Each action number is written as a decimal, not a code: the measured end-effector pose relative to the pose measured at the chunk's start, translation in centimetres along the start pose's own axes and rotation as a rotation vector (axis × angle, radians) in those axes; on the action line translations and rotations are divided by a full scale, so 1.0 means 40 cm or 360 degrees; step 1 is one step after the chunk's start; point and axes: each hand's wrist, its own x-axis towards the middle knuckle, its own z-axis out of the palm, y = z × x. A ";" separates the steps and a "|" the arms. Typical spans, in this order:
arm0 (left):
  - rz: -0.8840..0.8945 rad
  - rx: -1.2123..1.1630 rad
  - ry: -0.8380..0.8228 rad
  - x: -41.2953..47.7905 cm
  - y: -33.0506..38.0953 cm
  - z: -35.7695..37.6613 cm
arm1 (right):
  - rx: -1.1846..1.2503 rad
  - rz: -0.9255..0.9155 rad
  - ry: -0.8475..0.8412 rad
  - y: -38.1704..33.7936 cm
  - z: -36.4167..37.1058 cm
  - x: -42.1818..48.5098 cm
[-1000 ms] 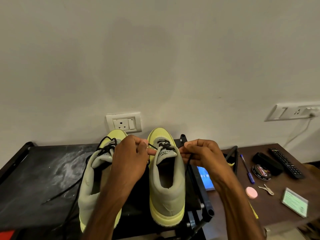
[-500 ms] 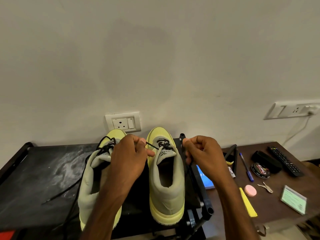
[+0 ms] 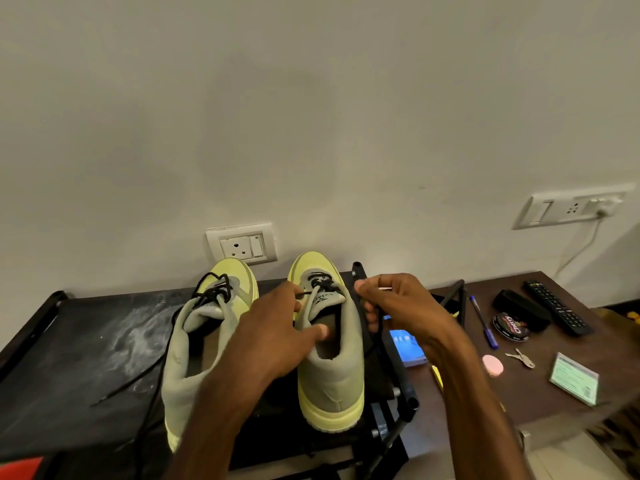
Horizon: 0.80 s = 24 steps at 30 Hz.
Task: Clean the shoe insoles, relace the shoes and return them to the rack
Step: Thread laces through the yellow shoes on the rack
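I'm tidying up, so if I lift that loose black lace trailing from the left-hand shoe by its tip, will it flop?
Probably floppy: the loose lace lies in a slack curve across the rack top. Likely very light, being so thin. Pulling may tug the left shoe, since its far end looks threaded there.

Two shoes [image 3: 194, 358] [image 3: 332, 382]; two hands [image 3: 273, 334] [image 3: 398, 306]; two wall sockets [image 3: 241, 244] [image 3: 568, 209]; one pen [image 3: 483, 322]; one remote [image 3: 557, 306]; one polish tin [image 3: 511, 328]

Yellow-grey left shoe [image 3: 183, 368], right shoe [image 3: 332, 382] side by side atop black rack [image 3: 86, 341].
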 end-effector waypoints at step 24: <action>-0.0002 0.0054 0.0425 0.001 -0.003 -0.015 | 0.0589 -0.0646 0.0184 -0.064 0.001 -0.042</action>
